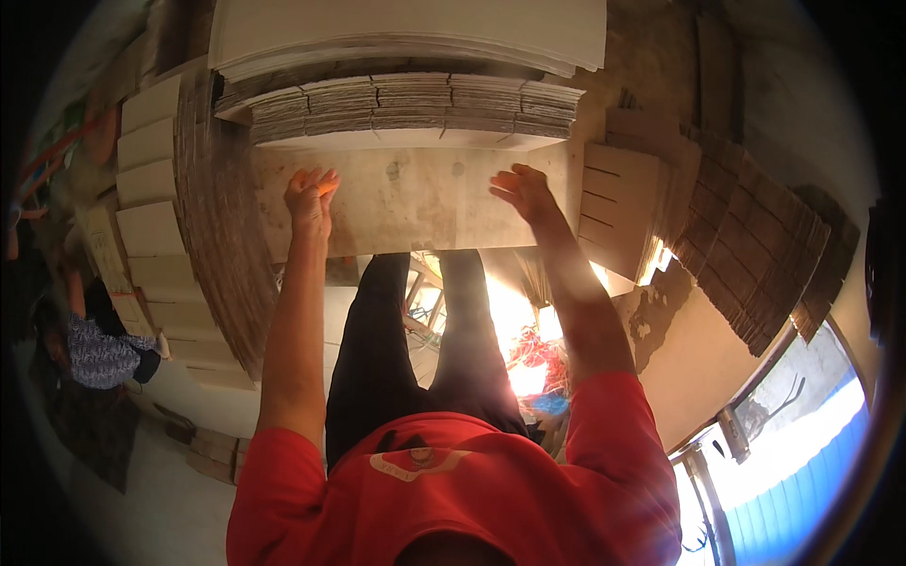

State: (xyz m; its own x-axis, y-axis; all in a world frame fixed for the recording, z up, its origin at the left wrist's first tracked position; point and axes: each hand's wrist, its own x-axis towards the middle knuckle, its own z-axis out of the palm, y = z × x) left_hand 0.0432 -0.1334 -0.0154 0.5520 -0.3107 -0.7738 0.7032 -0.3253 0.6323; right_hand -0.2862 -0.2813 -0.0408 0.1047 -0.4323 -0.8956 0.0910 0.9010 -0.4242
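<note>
Slotted cardboard stack (pixel 415 106) lies just beyond our left hand (pixel 310 196) and right hand (pixel 527 191), about equally near both, its long axis running left to right along the wooden tabletop (pixel 415 212); our right fingers bend slightly apart, our left curl together, whether around anything we cannot tell

Pale wall (pixel 807 118), sunlit opening (pixel 802 443) (glaring) at right.

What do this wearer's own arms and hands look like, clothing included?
Red short sleeves end near the elbows, leaving both forearms bare. The left hand and right hand are ungloved. No watch, bracelet or cable is visible on either arm.
</note>
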